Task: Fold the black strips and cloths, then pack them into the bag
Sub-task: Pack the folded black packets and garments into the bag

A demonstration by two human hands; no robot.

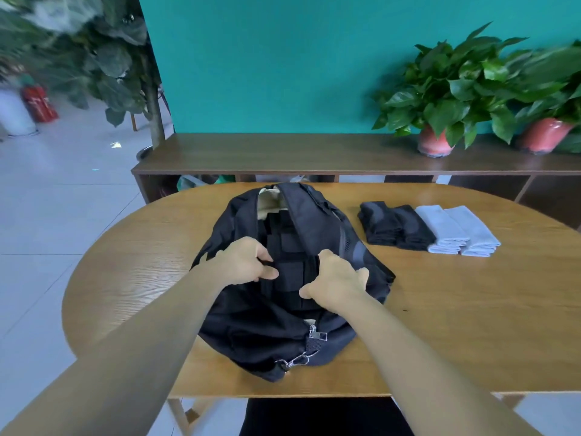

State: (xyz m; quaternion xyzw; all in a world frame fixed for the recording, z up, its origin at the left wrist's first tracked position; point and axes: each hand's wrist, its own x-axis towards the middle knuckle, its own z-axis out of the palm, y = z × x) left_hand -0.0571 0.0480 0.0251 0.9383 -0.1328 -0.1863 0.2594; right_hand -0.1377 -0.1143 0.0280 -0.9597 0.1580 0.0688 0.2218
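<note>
A black bag (276, 328) is laid near the middle of the wooden table (456, 325), its lower end reaching towards the near edge and its top pointing to the far edge. The bag is unzipped along its length, and a pale lining is seen at the far end of the opening. Folded black strips (290, 272) are seen lying inside the opening.

The left side of the opening is gripped by the left hand (243, 262), with fingers and thumb curled onto the black fabric. The right side is gripped by the right hand (338, 283), the thumb being pointed inward over the contents.

Towards the far right edge of the table, well apart from the bag, folded black cloths (394, 226) are set beside folded grey cloths (459, 229), the piles touching in a row.
</note>
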